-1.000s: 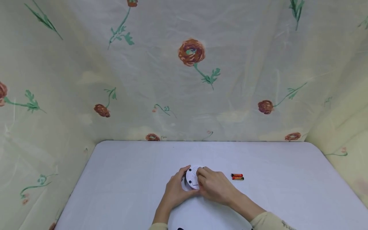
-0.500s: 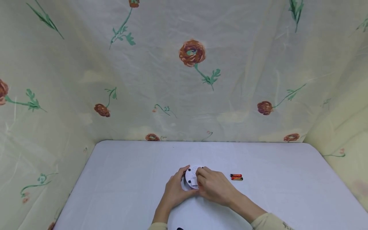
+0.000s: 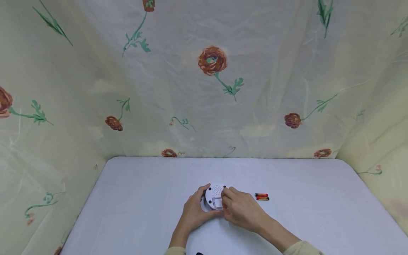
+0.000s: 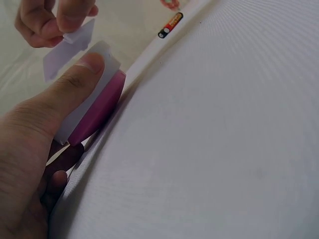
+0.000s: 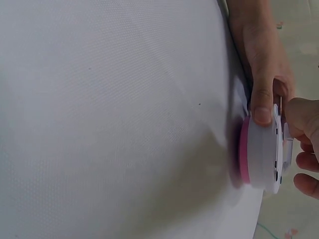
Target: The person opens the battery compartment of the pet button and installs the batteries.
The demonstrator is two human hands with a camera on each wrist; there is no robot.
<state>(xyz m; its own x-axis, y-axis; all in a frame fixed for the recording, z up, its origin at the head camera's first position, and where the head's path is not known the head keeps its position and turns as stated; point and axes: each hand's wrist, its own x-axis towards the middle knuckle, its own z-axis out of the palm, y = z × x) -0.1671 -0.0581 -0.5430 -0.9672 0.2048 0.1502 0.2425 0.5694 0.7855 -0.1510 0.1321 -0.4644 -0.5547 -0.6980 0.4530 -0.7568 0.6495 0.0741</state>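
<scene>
A round white device (image 3: 217,190) with a pink underside lies on the table, its face with small holes and dark feet turned up. My left hand (image 3: 195,209) grips it by the side, thumb on the near edge and fingers around the far left. My right hand (image 3: 242,209) pinches a thin white battery cover (image 4: 65,56), raised off the device in the left wrist view. An uncovered rectangular battery compartment (image 3: 216,202) shows in the device's face, partly hidden by the right hand. Right of the hands lie two red and black batteries (image 3: 262,197), side by side.
The table (image 3: 143,198) is covered in white cloth. Floral sheeting (image 3: 255,88) hangs behind it and along both sides. A small dark object (image 3: 199,253) pokes in at the bottom edge of the head view.
The battery cover has come up from the device in my right hand, which has shifted slightly right, and the compartment beneath has come into sight. My left hand keeps its grip.
</scene>
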